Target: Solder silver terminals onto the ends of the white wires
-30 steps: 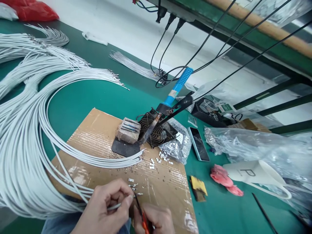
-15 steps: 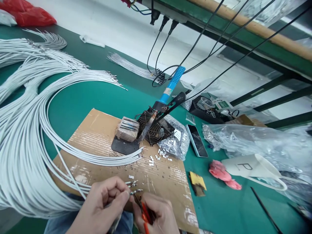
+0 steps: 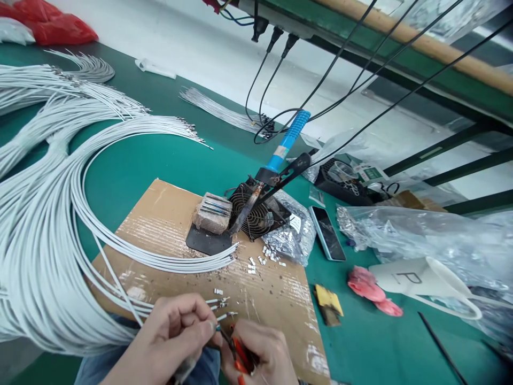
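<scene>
My left hand is closed on thin white cables, pinched between thumb and fingers at the cardboard's near edge. Several of their tips stick out past the fingertips. Wrapped in my right hand are orange-handled pliers, their dark jaws pointing at the pinched cable end beside my left thumb. The fingers partly cover the jaws. A small white connector lies just beyond the cable tips, and several more connectors are scattered farther off. A curved bundle of white cables rests on the cardboard.
A soldering iron with a blue handle leans in its stand by a black fan. To the right lie a phone, a yellow sponge, a pink cloth and a white jug. Big cable bundles cover the left side.
The view has shifted slightly, so the scene sits a little farther right. Both hands keep their grips, and the pliers' jaws still meet the cable end near my left thumb.
</scene>
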The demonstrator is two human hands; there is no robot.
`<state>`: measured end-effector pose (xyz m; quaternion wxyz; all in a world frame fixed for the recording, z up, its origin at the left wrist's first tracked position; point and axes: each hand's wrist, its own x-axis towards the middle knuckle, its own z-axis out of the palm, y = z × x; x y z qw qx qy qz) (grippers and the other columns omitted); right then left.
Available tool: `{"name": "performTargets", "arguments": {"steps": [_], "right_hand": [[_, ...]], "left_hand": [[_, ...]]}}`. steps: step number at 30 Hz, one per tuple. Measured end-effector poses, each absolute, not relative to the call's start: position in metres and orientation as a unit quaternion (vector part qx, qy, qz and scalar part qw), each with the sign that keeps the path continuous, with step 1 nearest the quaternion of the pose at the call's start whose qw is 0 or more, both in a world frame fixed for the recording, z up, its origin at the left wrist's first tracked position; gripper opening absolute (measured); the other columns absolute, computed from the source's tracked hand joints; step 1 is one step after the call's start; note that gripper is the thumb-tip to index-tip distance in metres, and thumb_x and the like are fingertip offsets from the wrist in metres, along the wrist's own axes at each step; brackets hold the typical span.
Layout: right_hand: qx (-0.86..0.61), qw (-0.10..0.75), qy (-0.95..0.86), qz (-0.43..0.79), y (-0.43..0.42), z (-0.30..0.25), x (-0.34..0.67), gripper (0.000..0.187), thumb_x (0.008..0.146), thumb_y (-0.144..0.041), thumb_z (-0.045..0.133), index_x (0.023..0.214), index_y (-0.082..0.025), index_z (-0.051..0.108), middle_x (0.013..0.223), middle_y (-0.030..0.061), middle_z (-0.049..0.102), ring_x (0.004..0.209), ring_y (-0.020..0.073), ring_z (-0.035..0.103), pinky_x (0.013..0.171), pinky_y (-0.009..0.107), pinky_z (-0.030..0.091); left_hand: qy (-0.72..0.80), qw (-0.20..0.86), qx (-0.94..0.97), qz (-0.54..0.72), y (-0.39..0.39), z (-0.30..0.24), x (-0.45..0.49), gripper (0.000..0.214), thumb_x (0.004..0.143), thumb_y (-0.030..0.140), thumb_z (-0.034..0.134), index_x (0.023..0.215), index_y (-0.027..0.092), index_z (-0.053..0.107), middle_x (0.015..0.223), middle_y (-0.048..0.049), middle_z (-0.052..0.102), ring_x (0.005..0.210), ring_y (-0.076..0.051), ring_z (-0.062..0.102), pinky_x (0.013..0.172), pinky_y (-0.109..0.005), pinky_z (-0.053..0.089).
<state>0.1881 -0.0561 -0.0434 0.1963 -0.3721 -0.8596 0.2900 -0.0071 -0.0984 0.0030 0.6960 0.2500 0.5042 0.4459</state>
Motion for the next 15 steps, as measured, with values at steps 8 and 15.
{"name": "performTargets", "arguments": {"steps": [8, 15], "right_hand": [[-0.343, 0.21, -0.869, 0.287, -0.057, -0.049, 0.19, 0.041, 0.063, -0.006, 0.054, 0.066, -0.024, 0.017, 0.057, -0.0086, 0.027, 0.047, 0.0067, 0.027, 0.045, 0.023, 0.017], [-0.337, 0.233, -0.872, 0.269, -0.061, -0.054, 0.189, 0.036, 0.067, -0.009, 0.054, 0.063, -0.024, 0.022, 0.056, -0.0085, 0.029, 0.046, 0.0071, 0.027, 0.045, 0.024, 0.018]], "left_hand": [[0.49, 0.718, 0.255, 0.424, -0.098, -0.001, -0.012, 0.039, 0.073, 0.052, 0.078, 0.068, 0.016, 0.063, 0.059, -0.0009, 0.059, 0.055, -0.012, 0.033, 0.054, -0.027, 0.021], [0.478, 0.748, 0.237, 0.396, -0.095, 0.002, -0.016, 0.029, 0.07, 0.043, 0.076, 0.068, 0.017, 0.063, 0.066, -0.0044, 0.067, 0.056, -0.012, 0.035, 0.054, -0.027, 0.021]]}}
